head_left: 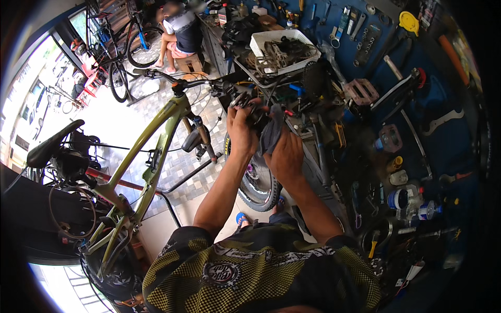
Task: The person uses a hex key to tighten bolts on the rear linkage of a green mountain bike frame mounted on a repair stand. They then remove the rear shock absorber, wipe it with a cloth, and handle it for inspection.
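Holding a small dark metal bicycle part point(249, 102) at chest height, above the front wheel point(259, 182) of an olive-green bicycle point(156, 141). Left hand point(241, 130) found with its grip closed around the part from the left side, fingers curled over its top. Right hand point(286, 156) found with its grip clamped on a dark grey rag point(271, 133), the rag pressed against the right side of the same part. Both hands touching or nearly touching through the rag. Exact kind of the part could not be told; appeared black and partly hidden by the fingers.

Noted beside the hands, toward the right: a cluttered counter point(334, 172) carrying tools, pedals point(360, 91) and small containers point(401, 198). White plastic crate point(284, 49) of metal parts observed at the far edge of the counter, beyond the hands. Blue wall board point(443, 135) hung with wrenches behind the counter, a yellow item point(408, 22) near its top.

Observed on the left: bicycle handlebar point(172, 78) just beyond the left hand, black saddle point(52, 146) well apart toward the left. Seated person point(180, 34) recorded at the far side of the tiled floor point(177, 167), near another bicycle wheel point(143, 47), well apart from the hands.
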